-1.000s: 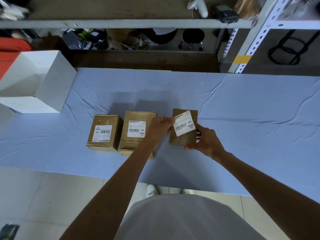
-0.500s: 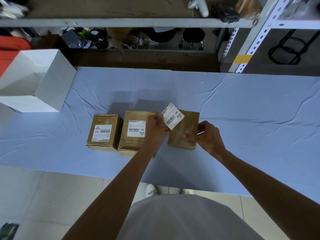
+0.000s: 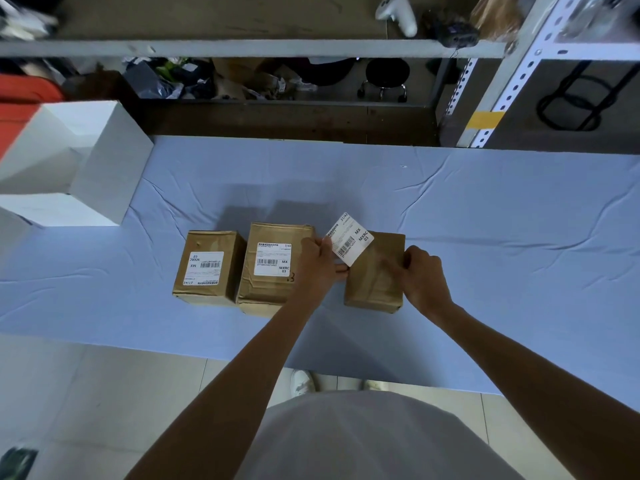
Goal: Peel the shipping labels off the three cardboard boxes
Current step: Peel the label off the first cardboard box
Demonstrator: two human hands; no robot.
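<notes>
Three brown cardboard boxes stand in a row on the blue cloth. The left box (image 3: 211,268) and the middle box (image 3: 273,268) each carry a white shipping label on top. My left hand (image 3: 317,265) pinches the white label (image 3: 350,239) of the right box (image 3: 375,275) by its left edge; the label is lifted and tilted above that box's top left corner. Whether its lower tip still sticks to the box is unclear. My right hand (image 3: 420,271) holds the right box at its right side.
A white open box (image 3: 72,164) sits at the far left of the blue cloth-covered table (image 3: 485,220). Metal shelving (image 3: 485,98) with clutter stands behind the table. My shoes show on the tiled floor below the table's near edge.
The label lay flat on the right box one second ago; my left hand has since peeled it up and to the left. The box has settled flatter on the table.
</notes>
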